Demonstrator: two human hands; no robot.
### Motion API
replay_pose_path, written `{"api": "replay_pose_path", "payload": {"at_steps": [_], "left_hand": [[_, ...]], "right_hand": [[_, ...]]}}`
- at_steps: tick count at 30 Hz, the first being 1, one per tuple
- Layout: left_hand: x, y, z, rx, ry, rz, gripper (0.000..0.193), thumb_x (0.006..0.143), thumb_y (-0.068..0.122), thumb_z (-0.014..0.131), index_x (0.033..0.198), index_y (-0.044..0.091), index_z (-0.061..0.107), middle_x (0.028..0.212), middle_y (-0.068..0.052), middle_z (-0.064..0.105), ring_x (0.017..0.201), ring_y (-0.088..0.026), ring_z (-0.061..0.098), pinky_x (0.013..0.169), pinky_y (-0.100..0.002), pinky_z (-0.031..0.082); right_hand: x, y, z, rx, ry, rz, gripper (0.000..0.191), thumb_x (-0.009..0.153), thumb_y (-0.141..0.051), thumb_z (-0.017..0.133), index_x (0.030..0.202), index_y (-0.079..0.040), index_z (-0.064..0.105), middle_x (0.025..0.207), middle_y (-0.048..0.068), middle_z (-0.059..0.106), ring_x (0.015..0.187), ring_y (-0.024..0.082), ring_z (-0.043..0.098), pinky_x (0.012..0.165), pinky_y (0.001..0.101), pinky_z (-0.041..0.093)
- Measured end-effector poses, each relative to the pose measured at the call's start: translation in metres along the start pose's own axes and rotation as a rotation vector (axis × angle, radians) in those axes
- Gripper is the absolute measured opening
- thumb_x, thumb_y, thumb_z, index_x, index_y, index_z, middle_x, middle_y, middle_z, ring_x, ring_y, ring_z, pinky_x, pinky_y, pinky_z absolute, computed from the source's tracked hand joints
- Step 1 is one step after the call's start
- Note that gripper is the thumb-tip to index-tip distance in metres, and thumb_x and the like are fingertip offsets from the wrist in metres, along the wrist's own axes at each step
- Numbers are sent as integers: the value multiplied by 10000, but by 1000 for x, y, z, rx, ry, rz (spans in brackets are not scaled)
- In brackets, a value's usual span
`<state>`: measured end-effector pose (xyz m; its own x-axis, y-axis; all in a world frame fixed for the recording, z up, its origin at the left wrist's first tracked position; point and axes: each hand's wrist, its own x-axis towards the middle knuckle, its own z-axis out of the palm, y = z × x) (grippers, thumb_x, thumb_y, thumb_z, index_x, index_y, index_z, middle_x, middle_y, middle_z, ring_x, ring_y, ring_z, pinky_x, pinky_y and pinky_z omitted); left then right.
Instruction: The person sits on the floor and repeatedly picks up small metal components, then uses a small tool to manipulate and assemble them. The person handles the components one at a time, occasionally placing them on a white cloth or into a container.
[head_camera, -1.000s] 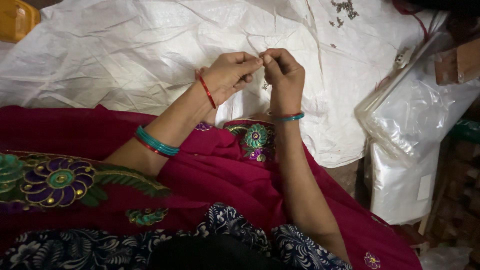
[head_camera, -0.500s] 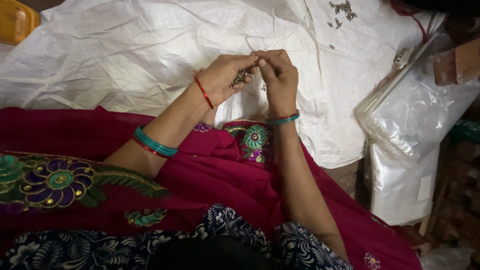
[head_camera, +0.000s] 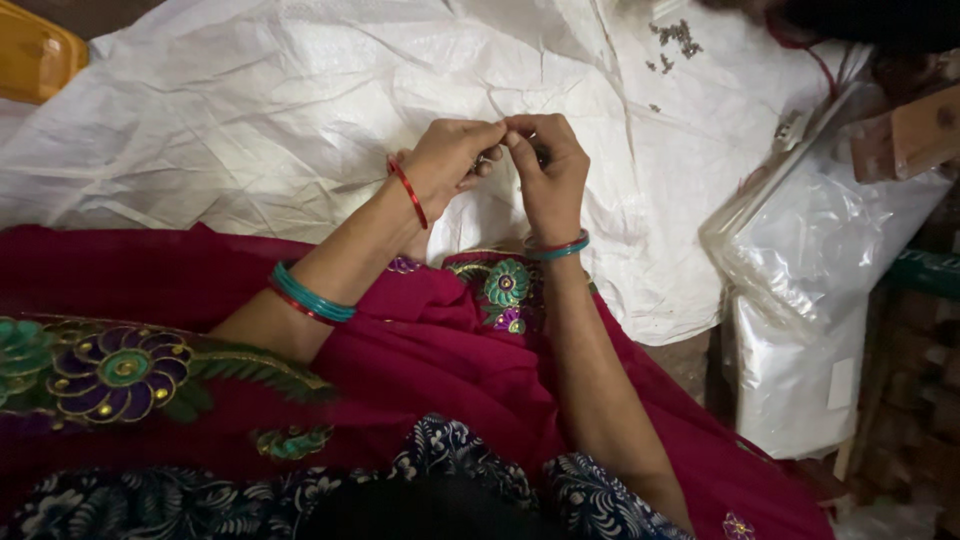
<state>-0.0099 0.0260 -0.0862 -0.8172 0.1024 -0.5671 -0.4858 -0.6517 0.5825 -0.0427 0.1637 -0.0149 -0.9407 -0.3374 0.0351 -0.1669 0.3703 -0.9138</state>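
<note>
my left hand (head_camera: 447, 160) and right hand (head_camera: 545, 165) have drawn closer since a second ago, fingertips now pressed together, pinching a small dark piece (head_camera: 484, 160) above the white sheet (head_camera: 250, 110).

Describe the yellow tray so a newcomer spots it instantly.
Start at the big white sheet spread under the hands. Follow its edge to the top left corner of the view: the yellow tray sits there, half cut off. It is the only yellow, hard-edged thing around.

Tiny dark piece (head_camera: 487, 160), barely visible, pinched between both hands' touching fingertips above white sheet (head_camera: 250, 110).
</note>
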Motion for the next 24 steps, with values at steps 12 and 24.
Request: {"api": "replay_pose_path", "payload": {"at_steps": [12, 24], "left_hand": [[3, 3, 2, 279, -20, 83, 190, 912, 260, 717, 852, 80, 706, 665, 49, 562, 587, -53, 507, 512, -233, 391], [-8, 12, 9, 616, 132, 348, 172, 876, 207, 706, 826, 41, 704, 658, -29, 662, 578, -97, 598, 550, -284, 473]], "right_hand": [[5, 11, -9, 21, -88, 64, 73, 985, 3, 593, 1029, 2, 651, 894, 6, 595, 722, 74, 510, 651, 239, 440], [7, 29, -29, 123, -156, 145, 201, 940, 97, 584, 1082, -22, 664, 922, -8, 591, 810, 67, 523, 720, 221, 419]]}}
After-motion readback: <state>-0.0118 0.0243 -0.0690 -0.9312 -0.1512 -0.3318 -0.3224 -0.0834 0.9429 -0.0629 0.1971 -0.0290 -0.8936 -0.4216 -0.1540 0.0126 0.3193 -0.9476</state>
